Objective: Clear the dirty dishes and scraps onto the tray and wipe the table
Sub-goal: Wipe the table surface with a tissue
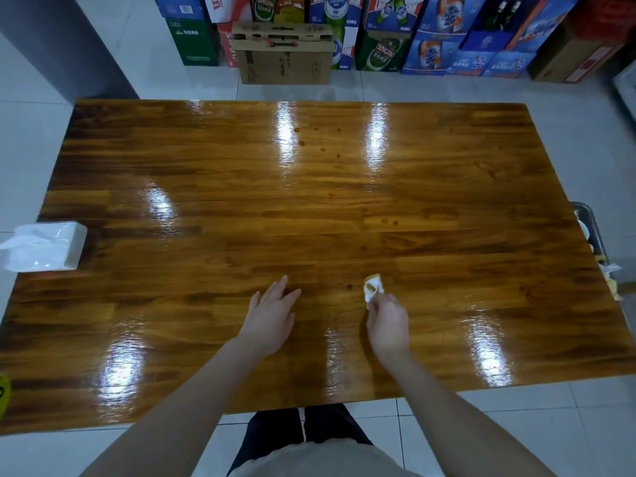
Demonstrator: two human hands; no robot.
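Observation:
My right hand (388, 323) pinches a crumpled white tissue (372, 287), stained orange-brown, low over the glossy wooden table (206, 187). A sauce drop (349, 286) lies just left of the tissue. More small sauce spots (320, 142) dot the far middle of the table, and a pair (389, 221) sits mid-right. My left hand (272, 313) rests flat on the table with fingers spread, holding nothing. The metal tray (595, 235) stands off the table's right edge, only its rim and a few dishes showing.
A white tissue pack (44, 247) sits at the table's left edge. Stacked beer cartons (378, 32) and a brown cardboard box (284, 53) line the far wall on the tiled floor. My legs stand at the near table edge.

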